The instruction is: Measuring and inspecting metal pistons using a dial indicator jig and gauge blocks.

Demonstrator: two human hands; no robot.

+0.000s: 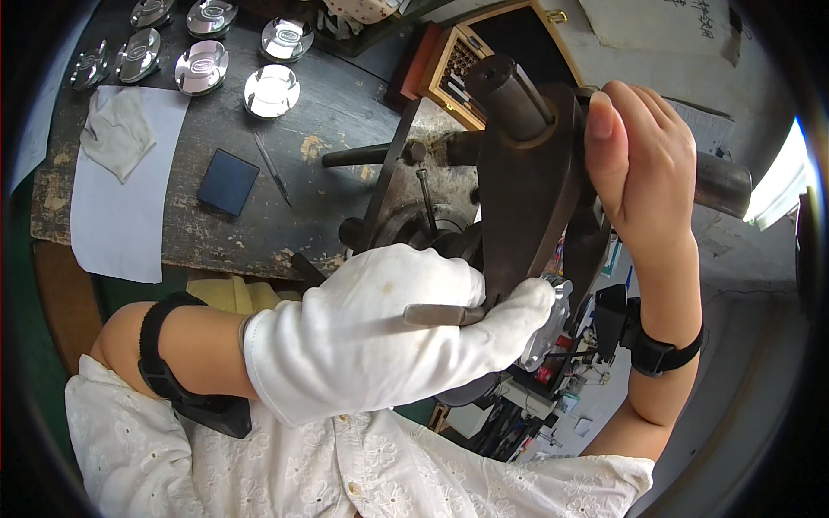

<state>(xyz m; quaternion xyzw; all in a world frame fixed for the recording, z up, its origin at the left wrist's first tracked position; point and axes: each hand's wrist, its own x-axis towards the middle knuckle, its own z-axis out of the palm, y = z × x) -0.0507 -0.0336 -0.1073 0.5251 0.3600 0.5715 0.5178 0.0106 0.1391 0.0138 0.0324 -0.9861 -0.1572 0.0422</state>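
My left hand, in a white glove, is closed below the head of a dark metal hand press. A flat metal bar sticks out between its fingers, the far end hidden. At the fingertips is a shiny round metal cap, partly covered by the glove. My bare right hand is closed beside the press head, thumb up against the dark metal; what its fingers wrap, apparently the press lever, is mostly hidden. The thick round ram rises from the press head.
On the worn dark table at left stand several shiny round caps. A white cloth lies on white paper. Nearby are a dark square block and a thin pointed tool. An open wooden box holds small metal pieces.
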